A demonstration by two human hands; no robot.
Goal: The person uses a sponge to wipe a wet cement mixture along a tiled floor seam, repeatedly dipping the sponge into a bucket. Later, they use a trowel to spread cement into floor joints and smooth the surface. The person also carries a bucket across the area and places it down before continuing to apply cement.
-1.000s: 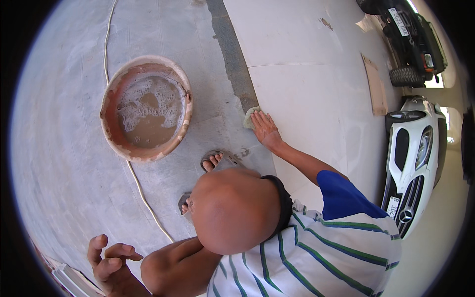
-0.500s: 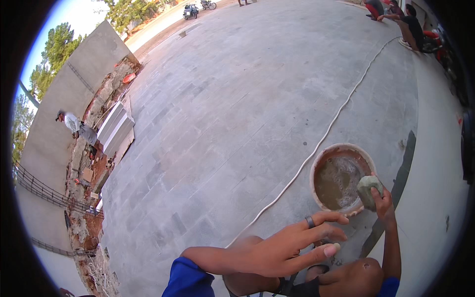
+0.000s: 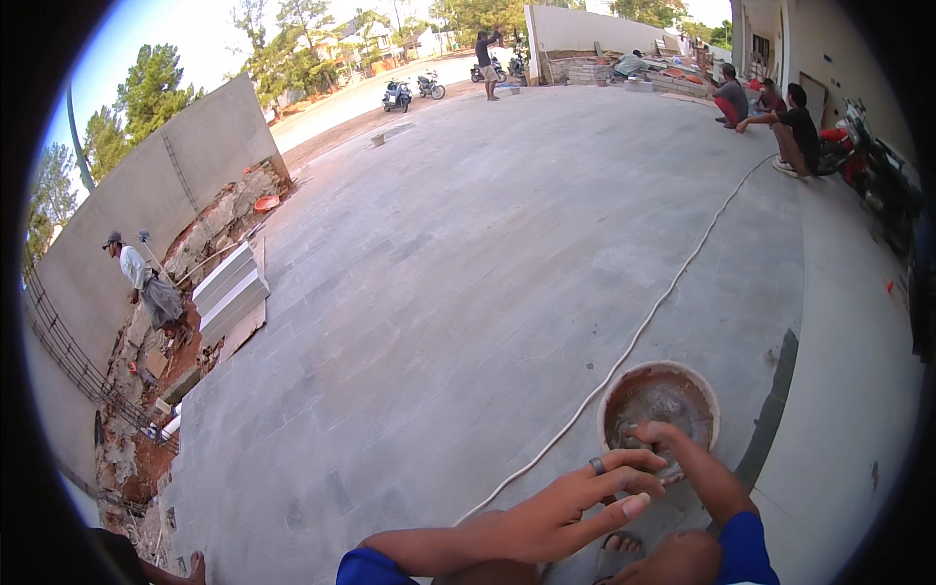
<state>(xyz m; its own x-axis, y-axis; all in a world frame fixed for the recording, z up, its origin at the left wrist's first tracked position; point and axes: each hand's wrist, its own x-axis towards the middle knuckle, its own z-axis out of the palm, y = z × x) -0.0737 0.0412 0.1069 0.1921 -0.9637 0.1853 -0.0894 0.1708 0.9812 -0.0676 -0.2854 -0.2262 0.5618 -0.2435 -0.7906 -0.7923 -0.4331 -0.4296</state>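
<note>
A round basin with a pale rim and murky water stands on the grey paving at lower right. My right hand reaches down into it, fingers curled and partly hidden. A wet grey-green sponge is in those fingers, mostly lost against the dark water. Palm down, my left hand hovers just in front of the basin, above my legs. Its fingers are spread, one wearing a dark ring, and it holds nothing.
A white hose runs across the paving just left of the basin. Pale boards lie by a person at the left wall. Several people crouch near a red motorcycle at far right. A bare foot shows at lower left.
My right hand has gone from the basin's right rim down into the water with the sponge. The view has tilted up, showing more background. My left hand stays spread.
</note>
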